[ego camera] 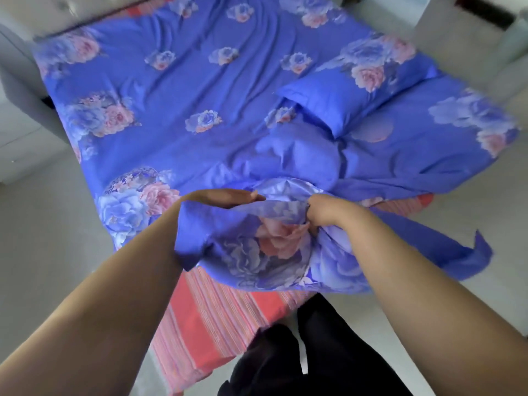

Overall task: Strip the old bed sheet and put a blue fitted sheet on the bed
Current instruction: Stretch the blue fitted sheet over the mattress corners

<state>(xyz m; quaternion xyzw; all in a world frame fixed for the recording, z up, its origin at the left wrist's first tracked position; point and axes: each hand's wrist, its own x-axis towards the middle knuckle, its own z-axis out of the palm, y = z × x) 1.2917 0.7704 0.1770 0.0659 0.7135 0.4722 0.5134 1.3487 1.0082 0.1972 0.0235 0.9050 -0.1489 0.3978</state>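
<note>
A blue sheet (183, 90) printed with pink and pale-blue flowers covers most of the bed. Its near corner is lifted and bunched between my hands, baring a red and pink striped mattress cover (205, 318) below. My left hand (228, 198) lies with straight fingers flat along the lifted edge of the sheet. My right hand (323, 212) grips a gathered fold of the same sheet, fingers curled into the cloth. A pillow (337, 107) in matching blue cloth lies on the right half of the bed.
A grey padded headboard (65, 7) runs along the far left end. Pale floor (43, 224) surrounds the bed. A grey upholstered piece (457, 30) stands beyond the far right corner. My dark trouser legs (314, 352) stand against the near corner of the bed.
</note>
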